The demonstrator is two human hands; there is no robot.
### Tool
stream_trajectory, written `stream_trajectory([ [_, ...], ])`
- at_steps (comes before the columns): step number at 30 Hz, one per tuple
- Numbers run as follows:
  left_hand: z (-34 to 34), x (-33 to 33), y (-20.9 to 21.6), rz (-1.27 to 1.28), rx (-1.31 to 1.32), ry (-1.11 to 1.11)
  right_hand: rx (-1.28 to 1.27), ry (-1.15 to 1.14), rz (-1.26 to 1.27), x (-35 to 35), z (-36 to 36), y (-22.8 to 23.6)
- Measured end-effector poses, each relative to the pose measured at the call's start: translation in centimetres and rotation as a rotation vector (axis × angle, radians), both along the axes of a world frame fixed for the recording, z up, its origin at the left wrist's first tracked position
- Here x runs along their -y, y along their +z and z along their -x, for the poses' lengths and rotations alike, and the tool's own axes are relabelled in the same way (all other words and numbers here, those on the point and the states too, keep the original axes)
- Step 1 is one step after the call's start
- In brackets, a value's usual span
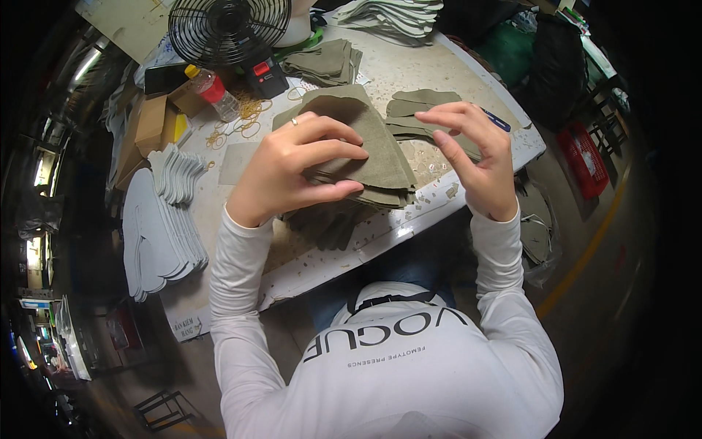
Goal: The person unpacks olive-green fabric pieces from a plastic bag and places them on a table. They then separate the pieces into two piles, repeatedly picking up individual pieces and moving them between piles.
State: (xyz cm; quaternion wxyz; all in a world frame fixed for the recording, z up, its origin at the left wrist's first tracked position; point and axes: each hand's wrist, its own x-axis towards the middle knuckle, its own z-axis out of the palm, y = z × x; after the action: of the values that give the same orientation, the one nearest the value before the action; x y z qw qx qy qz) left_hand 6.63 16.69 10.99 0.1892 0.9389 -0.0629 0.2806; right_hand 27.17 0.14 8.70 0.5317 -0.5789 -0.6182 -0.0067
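A fanned stack of olive-green fabric pieces lies before me near the table's front edge. Across its left part rests my left hand, wearing a ring, with fingers bent and the thumb apart from them. The top piece bulges up beyond its fingers. Darker pieces hang out below the stack, by the table's edge. My right hand hovers right of the stack, thumb and fingers apart, with nothing visible between them. Behind it lie smaller olive-green pieces, partly covered by the hand, and a dark blue slim tool.
Light grey cut pieces sit at the table's left edge. Farther back stand a black fan, a bottle, a cardboard box and rubber bands. More olive pieces lie behind. A red basket is at right.
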Motion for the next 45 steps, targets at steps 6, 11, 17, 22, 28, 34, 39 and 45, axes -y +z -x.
stream_trajectory([
  [6,0.1,1.0,-0.4,-0.124,0.026,0.105,-0.206,0.167,0.078,0.3,0.3,-0.3],
  [11,0.2,0.3,-1.1,0.136,0.036,0.181,-0.727,0.413,0.29,-1.6,0.6,0.3],
  [17,0.3,-0.3,-2.8,0.208,0.136,0.136,-0.753,0.402,0.407,-5.3,0.7,1.5],
  [22,0.6,0.0,-3.9,0.631,0.261,0.067,-0.777,0.422,0.469,-5.5,0.6,2.3],
  [28,0.9,0.0,-3.4,0.456,0.14,-0.05,-0.578,0.33,0.523,-6.7,1.4,1.2],
  [34,1.5,-0.9,-2.0,0.556,0.343,0.213,-0.1,0.376,0.239,-9.7,1.1,1.8],
  [39,2.8,-0.6,-1.2,0.382,0.31,0.317,-0.282,0.487,0.311,-9.0,-3.8,6.3],
  [45,3.0,2.1,-1.4,0.158,0.265,0.317,-0.098,0.235,0.385,-4.2,-14.5,9.6],
])
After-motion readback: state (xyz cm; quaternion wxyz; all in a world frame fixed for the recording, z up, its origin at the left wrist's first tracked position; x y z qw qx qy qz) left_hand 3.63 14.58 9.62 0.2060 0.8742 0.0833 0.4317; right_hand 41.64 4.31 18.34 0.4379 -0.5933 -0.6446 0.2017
